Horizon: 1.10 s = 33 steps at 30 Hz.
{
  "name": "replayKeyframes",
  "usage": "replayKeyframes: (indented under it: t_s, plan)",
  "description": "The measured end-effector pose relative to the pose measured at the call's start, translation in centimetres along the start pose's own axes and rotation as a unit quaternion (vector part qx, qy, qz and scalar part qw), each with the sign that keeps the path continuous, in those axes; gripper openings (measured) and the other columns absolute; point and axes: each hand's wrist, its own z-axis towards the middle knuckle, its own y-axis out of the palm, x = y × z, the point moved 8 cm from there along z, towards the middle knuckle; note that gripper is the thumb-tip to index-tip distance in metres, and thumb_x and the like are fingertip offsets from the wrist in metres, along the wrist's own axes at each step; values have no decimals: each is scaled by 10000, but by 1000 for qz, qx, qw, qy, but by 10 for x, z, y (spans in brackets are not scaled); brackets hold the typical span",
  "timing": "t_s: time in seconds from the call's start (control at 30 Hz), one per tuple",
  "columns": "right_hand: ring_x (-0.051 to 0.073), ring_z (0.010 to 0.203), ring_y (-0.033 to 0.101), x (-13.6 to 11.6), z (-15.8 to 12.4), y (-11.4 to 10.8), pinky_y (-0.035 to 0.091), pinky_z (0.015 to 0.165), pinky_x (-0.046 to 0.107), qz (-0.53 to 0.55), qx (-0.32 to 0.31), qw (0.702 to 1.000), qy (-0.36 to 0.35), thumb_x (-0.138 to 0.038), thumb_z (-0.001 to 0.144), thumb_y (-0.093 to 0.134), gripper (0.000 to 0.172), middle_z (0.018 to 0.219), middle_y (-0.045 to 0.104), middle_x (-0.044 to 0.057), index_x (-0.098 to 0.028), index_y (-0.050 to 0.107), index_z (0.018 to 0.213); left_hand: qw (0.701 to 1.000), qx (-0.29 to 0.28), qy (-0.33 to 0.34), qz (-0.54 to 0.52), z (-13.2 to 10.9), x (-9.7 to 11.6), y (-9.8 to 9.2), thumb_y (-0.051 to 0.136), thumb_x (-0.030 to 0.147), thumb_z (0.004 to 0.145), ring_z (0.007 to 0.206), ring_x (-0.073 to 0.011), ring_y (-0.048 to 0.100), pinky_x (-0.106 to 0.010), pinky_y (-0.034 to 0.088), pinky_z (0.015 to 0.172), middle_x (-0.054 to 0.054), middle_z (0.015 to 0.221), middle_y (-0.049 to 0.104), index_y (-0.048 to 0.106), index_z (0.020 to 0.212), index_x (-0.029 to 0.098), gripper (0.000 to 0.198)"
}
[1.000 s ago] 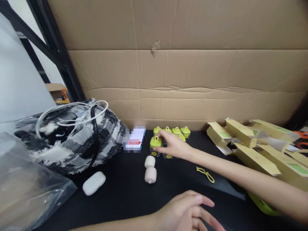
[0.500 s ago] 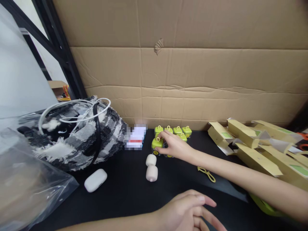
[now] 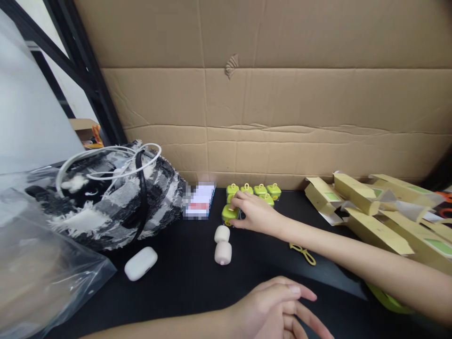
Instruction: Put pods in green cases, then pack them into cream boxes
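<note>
While your right hand (image 3: 256, 214) closes its grip on the green jar (image 3: 230, 213) at twelve o'clock on the bench (image 3: 183, 278), your left hand (image 3: 278, 308) rests open; a careless lift could topple the neighbouring jars (image 3: 260, 190) behind.

my right hand (image 3: 256, 214) is on these lime green little cases (image 3: 230, 213) on the black table (image 3: 183, 278), next to a black-and-white fuzzy plaid bag (image 3: 106, 202), white earbud case (image 3: 140, 263), and tan cardboard boxes (image 3: 374, 212).
</note>
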Motion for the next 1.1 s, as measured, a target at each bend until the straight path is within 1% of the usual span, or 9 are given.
replayKeyframes:
  t_s: [0.3,0.43,0.53,0.63,0.77,0.83,0.93,0.97,1.1]
  plan:
    - [213,978,633,2,5,-4,530,842,427,-8,-27,999,-21,-332,936,595,253,1134,634,72,-157,612,1119,1000,10,-2,26,-4,4,1,693,549,626,490,-102,549,-260,334,571,-54,741,722,617,978,183,513]
    - [237,1046,603,-13,-10,-25,503,878,447,10,-2,999,-43,-304,919,609,304,1178,610,82,-159,576,1184,998,22,2,54,-4,6,5,656,580,615,477,-91,519,-247,338,531,-51,755,699,587,984,186,544]
    - [215,1034,602,-23,-32,-44,470,909,379,25,-20,995,-93,-161,886,595,210,1087,655,56,-170,635,1092,994,25,16,103,-5,7,8,651,620,609,445,-82,476,-231,306,481,-26,711,666,552,948,196,551]
    - [186,905,650,-10,-61,-50,476,838,298,30,-75,991,-111,-105,839,612,164,926,706,13,-213,706,918,983,6,28,183,-10,6,12,707,652,621,453,-65,421,-216,258,472,0,667,612,559,900,180,567]
    - [233,776,668,31,-100,-35,487,764,373,11,-97,994,-52,-162,778,713,66,824,714,61,-168,718,843,945,-39,47,321,-23,12,21,672,589,759,550,-84,405,-220,284,533,17,690,535,661,895,176,435]
    - [215,755,655,46,-113,-24,493,757,391,12,-84,996,-18,-194,807,704,61,815,698,58,-145,696,842,859,-85,100,496,-30,22,35,543,494,899,630,-131,474,-245,351,614,-7,714,569,703,916,216,320]
    - [164,759,637,55,-119,-16,500,789,387,49,-56,997,6,-228,867,659,101,815,672,6,-147,651,807,619,-92,186,758,-36,36,56,386,343,989,700,-181,565,-269,412,712,-65,732,665,723,927,187,376]
    - [159,765,635,57,-119,-18,501,790,379,69,-39,997,13,-232,865,660,104,821,669,1,-150,645,803,559,-71,205,800,-36,42,60,409,308,982,683,-184,584,-268,428,701,-74,721,684,721,907,167,351]
    - [144,688,632,75,-127,-44,513,634,273,163,51,983,61,-273,859,634,99,787,666,5,-177,638,839,411,1,283,867,-36,64,72,555,210,888,620,-183,611,-268,467,594,-67,721,707,693,842,169,152]
